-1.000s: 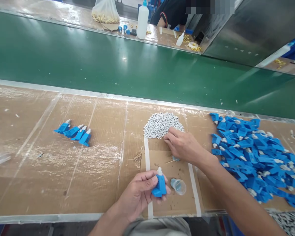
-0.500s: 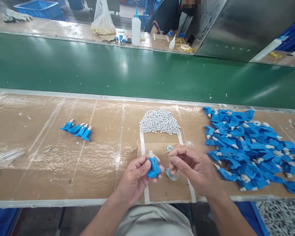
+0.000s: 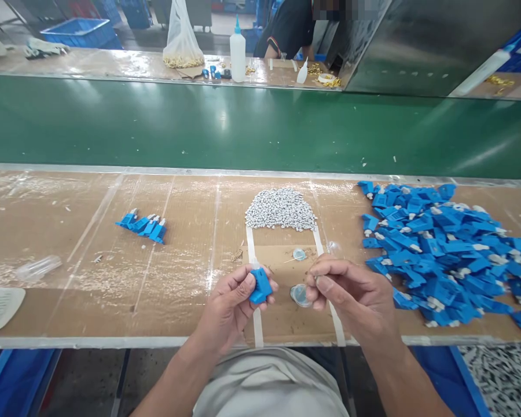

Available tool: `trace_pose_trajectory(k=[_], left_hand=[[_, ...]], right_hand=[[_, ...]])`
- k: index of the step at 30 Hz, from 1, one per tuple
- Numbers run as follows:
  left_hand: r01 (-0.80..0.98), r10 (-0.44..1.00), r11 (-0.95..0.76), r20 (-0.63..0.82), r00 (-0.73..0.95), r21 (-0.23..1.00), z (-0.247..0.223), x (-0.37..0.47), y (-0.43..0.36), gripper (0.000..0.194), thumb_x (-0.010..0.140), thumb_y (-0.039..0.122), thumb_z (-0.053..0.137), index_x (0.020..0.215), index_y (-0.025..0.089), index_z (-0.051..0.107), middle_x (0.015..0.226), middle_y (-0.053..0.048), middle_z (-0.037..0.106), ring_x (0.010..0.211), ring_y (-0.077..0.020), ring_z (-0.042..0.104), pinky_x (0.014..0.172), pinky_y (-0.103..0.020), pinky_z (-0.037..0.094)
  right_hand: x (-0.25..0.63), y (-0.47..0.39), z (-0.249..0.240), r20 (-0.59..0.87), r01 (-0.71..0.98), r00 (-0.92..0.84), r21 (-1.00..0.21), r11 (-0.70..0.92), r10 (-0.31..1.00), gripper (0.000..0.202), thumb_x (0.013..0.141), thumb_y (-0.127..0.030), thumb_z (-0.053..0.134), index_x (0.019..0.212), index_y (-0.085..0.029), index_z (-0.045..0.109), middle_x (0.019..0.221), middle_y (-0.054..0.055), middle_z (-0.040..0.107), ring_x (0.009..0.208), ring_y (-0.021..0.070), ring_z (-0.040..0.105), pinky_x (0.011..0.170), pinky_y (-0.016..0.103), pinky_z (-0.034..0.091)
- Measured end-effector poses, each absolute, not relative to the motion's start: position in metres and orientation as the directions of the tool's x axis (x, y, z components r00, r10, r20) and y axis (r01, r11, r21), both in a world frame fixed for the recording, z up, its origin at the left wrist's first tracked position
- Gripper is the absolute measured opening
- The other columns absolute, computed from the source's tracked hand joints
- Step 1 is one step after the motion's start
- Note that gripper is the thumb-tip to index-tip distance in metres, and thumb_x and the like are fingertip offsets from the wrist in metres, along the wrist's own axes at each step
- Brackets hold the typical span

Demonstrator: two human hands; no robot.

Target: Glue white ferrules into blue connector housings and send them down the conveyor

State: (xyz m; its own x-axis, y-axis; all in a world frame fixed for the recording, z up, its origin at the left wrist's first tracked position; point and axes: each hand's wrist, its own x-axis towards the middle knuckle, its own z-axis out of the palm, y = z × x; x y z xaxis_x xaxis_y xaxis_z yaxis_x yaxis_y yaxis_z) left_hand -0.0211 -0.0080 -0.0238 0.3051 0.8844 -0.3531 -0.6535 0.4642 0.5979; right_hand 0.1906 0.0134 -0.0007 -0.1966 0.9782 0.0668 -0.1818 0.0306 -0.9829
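My left hand (image 3: 237, 298) is closed around a blue plastic part (image 3: 260, 285) whose white tip points up. To its right, my right hand (image 3: 345, 286) pinches something too small to make out between thumb and fingertips. Between and beyond the hands, a small round dish (image 3: 299, 254) has a thin stick (image 3: 292, 260) beside it. A second clear dish (image 3: 301, 295) sits just left of my right fingertips. Farther back lies a heap of small grey-white pieces (image 3: 281, 209). Many blue parts with white tips (image 3: 438, 249) are piled on the right.
A few blue parts (image 3: 144, 226) lie at left, near a clear plastic tube (image 3: 39, 268). A green belt (image 3: 156, 127) crosses behind the table. Beyond it stand a white bottle (image 3: 238, 57) and a bag (image 3: 181, 40), with a person (image 3: 286, 29) behind.
The view has shifted slightly. My left hand, with the blue part, has moved left, and my right hand a little right, so they are farther apart. The thin stick now lies beside the small dish.
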Motion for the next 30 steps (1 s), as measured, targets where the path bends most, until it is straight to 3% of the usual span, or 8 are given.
trace_pose_trajectory(k=[8, 12, 20, 30], left_hand=[[-0.597, 0.914, 0.378, -0.182, 0.362, 0.708, -0.024, -0.006, -0.003, 0.022, 0.098, 0.031, 0.06, 0.101, 0.014, 0.074, 0.09, -0.009, 0.069, 0.079, -0.0131, 0.063, 0.068, -0.02, 0.05], [-0.517, 0.913, 0.34, -0.145, 0.38, 0.786, -0.026, -0.005, -0.001, 0.025, 0.099, 0.034, 0.058, 0.105, 0.016, 0.075, 0.089, -0.006, 0.066, 0.08, -0.0125, 0.059, 0.07, -0.022, 0.048], [-0.363, 0.92, 0.281, -0.142, 0.365, 0.889, -0.025, -0.01, 0.004, 0.027, 0.099, 0.038, 0.058, 0.107, 0.016, 0.073, 0.085, -0.003, 0.063, 0.076, -0.0113, 0.055, 0.072, -0.023, 0.045], [-0.346, 0.922, 0.296, -0.171, 0.348, 0.89, -0.027, -0.01, 0.007, 0.027, 0.095, 0.04, 0.064, 0.102, 0.015, 0.073, 0.079, -0.002, 0.061, 0.072, -0.0109, 0.055, 0.068, -0.023, 0.045]], right_hand=[[0.187, 0.011, -0.011, -0.078, -0.262, -0.216, -0.956, -0.135, 0.973, 0.009, 0.087, -0.025, 0.078, 0.097, -0.023, 0.078, 0.077, 0.004, 0.079, 0.063, 0.0148, 0.074, 0.055, 0.021, 0.061], [0.186, 0.013, -0.01, -0.13, -0.206, -0.266, -0.96, -0.189, 0.955, 0.009, 0.088, -0.029, 0.078, 0.09, -0.02, 0.077, 0.077, 0.005, 0.078, 0.067, 0.0142, 0.074, 0.061, 0.021, 0.061], [0.177, 0.016, 0.001, -0.156, -0.052, -0.324, -0.982, -0.182, 0.933, 0.011, 0.091, -0.029, 0.074, 0.087, -0.019, 0.073, 0.073, 0.001, 0.07, 0.066, 0.0116, 0.07, 0.058, 0.018, 0.059], [0.175, 0.016, -0.003, -0.098, 0.055, -0.272, -0.995, -0.086, 0.957, 0.009, 0.092, -0.028, 0.073, 0.088, -0.02, 0.073, 0.08, 0.0, 0.068, 0.06, 0.0093, 0.066, 0.055, 0.019, 0.058]])
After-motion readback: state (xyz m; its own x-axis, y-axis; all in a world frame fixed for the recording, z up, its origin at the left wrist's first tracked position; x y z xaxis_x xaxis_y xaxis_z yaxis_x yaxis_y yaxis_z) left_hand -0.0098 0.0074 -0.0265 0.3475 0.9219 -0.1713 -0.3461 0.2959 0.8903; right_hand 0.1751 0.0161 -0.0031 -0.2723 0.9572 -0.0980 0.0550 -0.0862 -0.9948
